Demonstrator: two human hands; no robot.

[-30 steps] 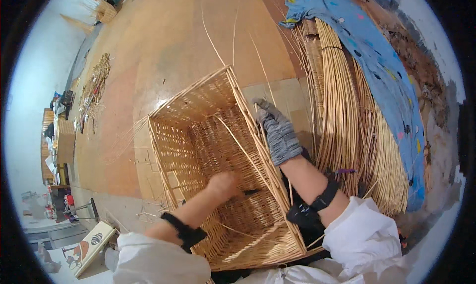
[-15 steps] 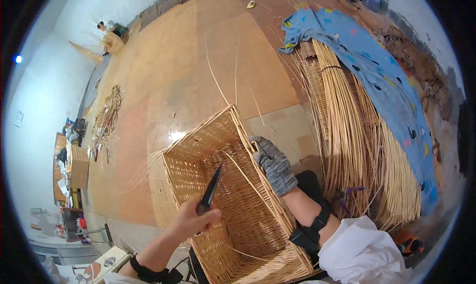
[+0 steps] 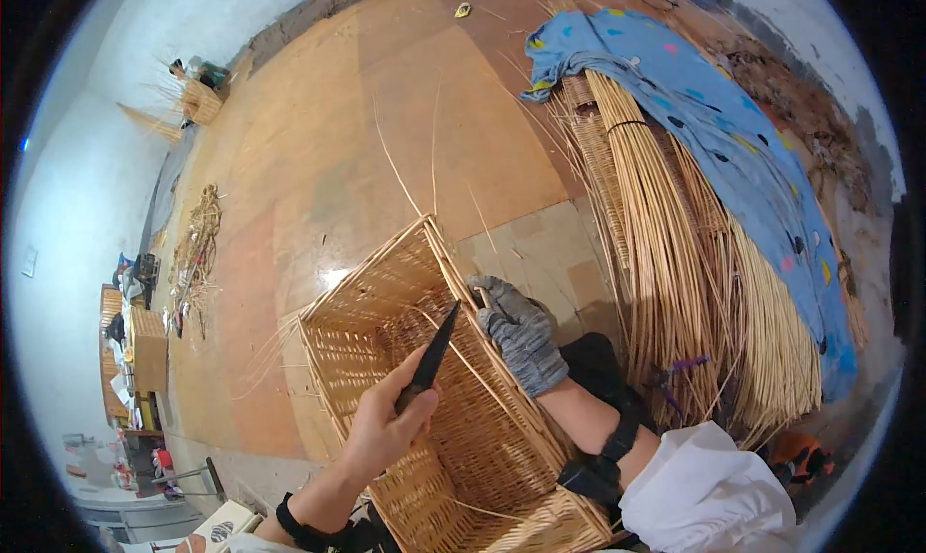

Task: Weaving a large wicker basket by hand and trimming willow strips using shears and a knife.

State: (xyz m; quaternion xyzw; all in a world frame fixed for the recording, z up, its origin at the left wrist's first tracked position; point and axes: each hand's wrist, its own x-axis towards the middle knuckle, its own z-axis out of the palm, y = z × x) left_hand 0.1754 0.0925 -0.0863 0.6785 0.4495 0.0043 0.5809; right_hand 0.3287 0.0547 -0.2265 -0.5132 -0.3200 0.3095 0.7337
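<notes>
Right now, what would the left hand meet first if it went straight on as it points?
Its black tool would likely reach the basket's right rim first, beside the gloved right hand; depth is unclear.

Bright room, cool at left and warm in the middle.
I see the left wall (image 3: pixel 72 225) pale and bluish, and a white glare (image 3: pixel 334 277) on the floor (image 3: pixel 318 186) just beyond the basket (image 3: pixel 492 437), whose inside is darker. Toward the outer edge, straight lines bend, small details become soft, and a round black border (image 3: pixel 19 13) closes the view.
</notes>
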